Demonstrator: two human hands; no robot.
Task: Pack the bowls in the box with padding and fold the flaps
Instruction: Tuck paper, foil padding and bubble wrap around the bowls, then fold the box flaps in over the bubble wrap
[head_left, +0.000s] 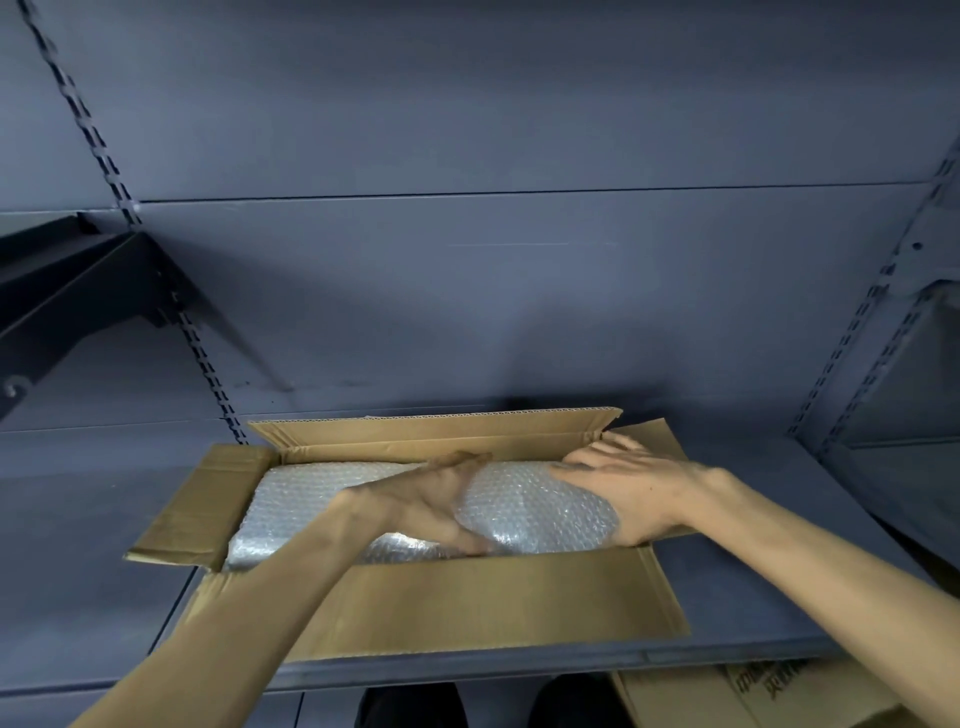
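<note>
Spanning the whole view, a grey metal shelf (753, 597) carries the open cardboard box (467, 603) near its front edge, with the box's long side set along that edge, presumably so both arms can reach in from above. All four flaps stand open: the near flap (519, 597) hangs out toward the person, the far flap (431, 431) stands up against the back panel, and the left flap (202, 509) lies spread outward, which keeps the mouth clear for packing. Inside, bubble wrap (311, 499) lines the left part of the box, probably as a cushion. In the right part sits a rounded bubble-wrapped bundle (540, 514), most likely a bowl, though the wrap hides what it holds. The left hand (431, 499) lies against the bundle's left side with fingers fairly straight and only lightly curved, pressing rather than clutching. The right hand (623, 483) rests flat and spread over the bundle's right side near the box's right end. Together they seem to be seating the bundle snugly; the flaps are not yet folded.
</note>
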